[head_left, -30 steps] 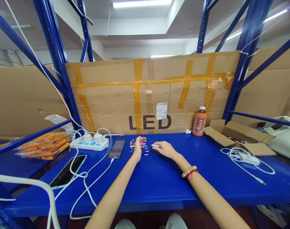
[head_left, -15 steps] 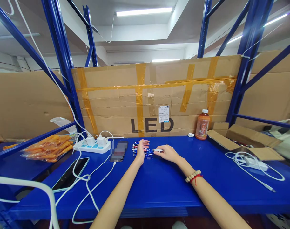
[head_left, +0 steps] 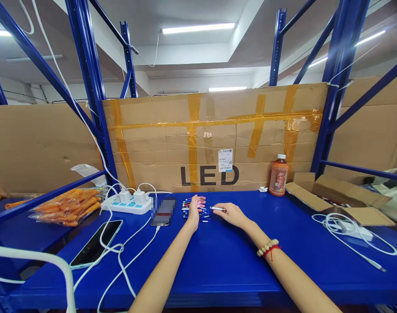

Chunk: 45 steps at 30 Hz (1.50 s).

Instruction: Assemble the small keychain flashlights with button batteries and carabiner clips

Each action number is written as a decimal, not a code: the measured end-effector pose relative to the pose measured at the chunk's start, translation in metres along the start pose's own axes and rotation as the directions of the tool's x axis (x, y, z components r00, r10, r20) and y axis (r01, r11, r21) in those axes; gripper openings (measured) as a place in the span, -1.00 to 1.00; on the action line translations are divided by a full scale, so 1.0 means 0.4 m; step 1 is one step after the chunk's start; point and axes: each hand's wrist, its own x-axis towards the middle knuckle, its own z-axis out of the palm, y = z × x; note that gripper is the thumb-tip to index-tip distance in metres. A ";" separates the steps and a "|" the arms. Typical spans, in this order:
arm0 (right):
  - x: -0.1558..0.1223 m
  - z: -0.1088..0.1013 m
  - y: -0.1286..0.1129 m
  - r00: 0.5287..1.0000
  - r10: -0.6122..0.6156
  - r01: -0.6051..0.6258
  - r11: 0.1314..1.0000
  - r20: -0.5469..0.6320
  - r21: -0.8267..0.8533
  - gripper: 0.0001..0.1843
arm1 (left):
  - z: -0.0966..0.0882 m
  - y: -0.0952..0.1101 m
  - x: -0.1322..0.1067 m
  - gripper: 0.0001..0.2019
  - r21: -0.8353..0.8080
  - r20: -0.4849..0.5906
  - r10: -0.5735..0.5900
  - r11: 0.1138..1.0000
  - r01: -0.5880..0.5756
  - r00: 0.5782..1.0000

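Several pens (head_left: pixel 205 214) with blue, white and red parts lie in a small pile on the blue tabletop (head_left: pixel 224 256). My left hand (head_left: pixel 194 211) rests on edge across the pile, fingers stretched out toward the right, and hides part of it. Just right of the pile, my right hand (head_left: pixel 231 214) pinches a white pen (head_left: pixel 217 209) whose end points left toward the other pens. A beaded bracelet and a red cord circle my right wrist.
Left of my hands are a dark phone (head_left: pixel 163 212), a white power strip (head_left: pixel 128 203), another phone (head_left: pixel 97 244) and loose white cables. At right stand a drink bottle (head_left: pixel 278 176), an open cardboard box (head_left: pixel 302 193) and a coiled white cable (head_left: pixel 341 226). Taped cardboard (head_left: pixel 165 152) closes the back.
The view has tilted up slightly, so everything sits lower in the picture. My right hand, with the white pen, is a little farther right of the pile. My left hand keeps its place.
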 end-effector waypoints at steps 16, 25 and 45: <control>-0.003 -0.004 -0.005 1.000 0.021 -0.021 1.000 -0.007 0.000 -0.71 | -0.002 0.010 -0.001 -0.73 0.030 0.003 -0.024 0.999 0.024 1.000; 0.001 -0.001 0.010 1.000 0.008 -0.008 1.000 -0.005 0.008 -0.70 | -0.001 0.009 -0.002 -0.73 0.087 -0.001 -0.023 0.996 0.023 1.000; 0.009 0.023 0.122 0.986 0.134 -0.139 0.989 -0.097 -0.054 -0.75 | -0.082 0.071 -0.027 -0.79 0.801 -0.134 0.159 0.599 0.012 0.978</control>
